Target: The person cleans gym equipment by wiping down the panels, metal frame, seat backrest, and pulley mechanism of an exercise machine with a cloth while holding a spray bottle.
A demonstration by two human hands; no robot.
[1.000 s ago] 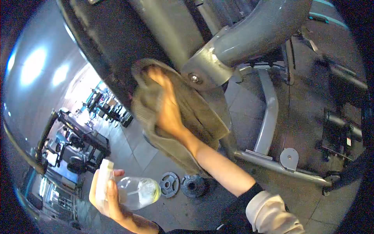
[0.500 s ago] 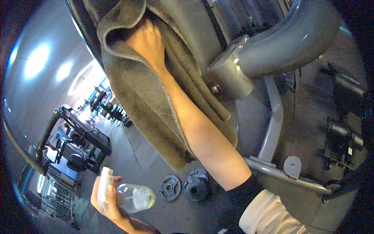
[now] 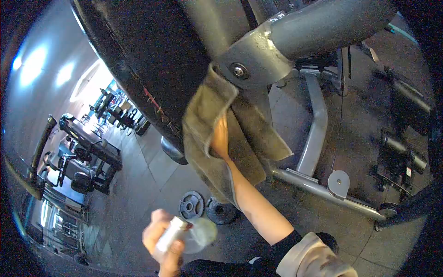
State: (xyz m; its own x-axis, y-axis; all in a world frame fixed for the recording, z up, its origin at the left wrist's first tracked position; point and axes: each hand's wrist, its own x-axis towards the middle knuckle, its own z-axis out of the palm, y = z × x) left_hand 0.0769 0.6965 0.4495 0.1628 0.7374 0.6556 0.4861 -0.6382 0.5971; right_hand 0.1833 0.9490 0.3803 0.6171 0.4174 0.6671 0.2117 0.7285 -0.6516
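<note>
My right hand [image 3: 220, 136] is partly covered by a brown-grey towel [image 3: 199, 121], which it grips near the lower edge of a black padded cushion [image 3: 147, 51]. Most of those fingers are hidden in the cloth folds. The towel's loose ends hang below a grey metal bracket with a bolt [image 3: 238, 70]. Down at the lower left, my left hand [image 3: 157, 233] is wrapped round a clear spray bottle [image 3: 201, 234] with a white head, tilted on its side. A little liquid shows in the bottle, which is blurred. Red stitching or a tear marks the cushion's edge.
Two weight plates [image 3: 191, 205] lie on the dark tiled floor [image 3: 138, 203] beyond the bottle. A thick grey tube [image 3: 332, 32] curves across the upper right, and a grey machine base [image 3: 332, 194] runs along the floor. Other gym machines [image 3: 87, 157] stand at the left.
The towel and my right hand have moved down from the upper part of the cushion, uncovering its black surface. My left hand has shifted right with the spray bottle. The view has shifted slightly.
</note>
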